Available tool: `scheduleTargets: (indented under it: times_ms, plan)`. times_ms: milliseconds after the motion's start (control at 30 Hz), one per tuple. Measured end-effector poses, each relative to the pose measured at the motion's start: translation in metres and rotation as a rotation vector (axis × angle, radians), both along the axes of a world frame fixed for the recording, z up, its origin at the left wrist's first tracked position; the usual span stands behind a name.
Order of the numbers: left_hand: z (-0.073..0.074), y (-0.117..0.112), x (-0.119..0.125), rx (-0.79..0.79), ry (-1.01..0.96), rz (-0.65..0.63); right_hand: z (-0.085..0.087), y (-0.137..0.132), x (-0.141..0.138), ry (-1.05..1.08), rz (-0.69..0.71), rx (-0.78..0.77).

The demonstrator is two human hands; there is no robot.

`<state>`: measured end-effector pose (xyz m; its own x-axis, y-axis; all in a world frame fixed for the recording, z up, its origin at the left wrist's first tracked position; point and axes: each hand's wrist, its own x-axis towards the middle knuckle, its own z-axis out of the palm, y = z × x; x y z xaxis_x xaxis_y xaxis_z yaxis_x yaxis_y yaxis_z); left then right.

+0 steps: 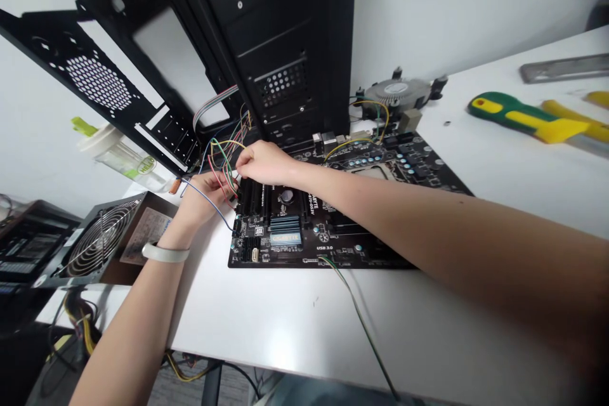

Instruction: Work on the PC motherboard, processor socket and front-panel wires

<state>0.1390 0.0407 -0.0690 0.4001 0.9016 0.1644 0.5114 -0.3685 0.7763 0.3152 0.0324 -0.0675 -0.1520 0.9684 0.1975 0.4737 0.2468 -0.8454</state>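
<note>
- Your right forearm crosses in from 3 o'clock to your right hand, its fingertips pinched almost closed on the thin coloured wires.
- Your left hand, reaching in from 7 o'clock, curls loosely around those wires.
- They hang at the circuit board's 9 o'clock edge, below the black computer case.
- They look light and limp, so they're probably best held close to their ends.
- That board looks fragile; its bare edges seem the safest hold.
</note>
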Motion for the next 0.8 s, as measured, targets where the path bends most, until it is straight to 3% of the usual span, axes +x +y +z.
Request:
scheduleTargets:
  times_ms: [200, 467, 700, 800]
  plan:
    - [0.004, -0.003, 0.002, 0.045, 0.058, -0.002, 0.001, 0.000, 0.001, 0.015, -0.009, -0.005]
    - [-0.003, 0.001, 0.001, 0.070, 0.115, -0.005, -0.002, 0.005, -0.001, 0.120, -0.045, -0.058]
    - [-0.008, -0.001, 0.000, 0.051, 0.133, -0.010, 0.017, 0.002, 0.006, 0.150, -0.109, -0.027]
    - [-0.010, -0.002, 0.001, 0.032, 0.128, -0.024, 0.022, -0.001, 0.008, 0.116, -0.065, -0.056]
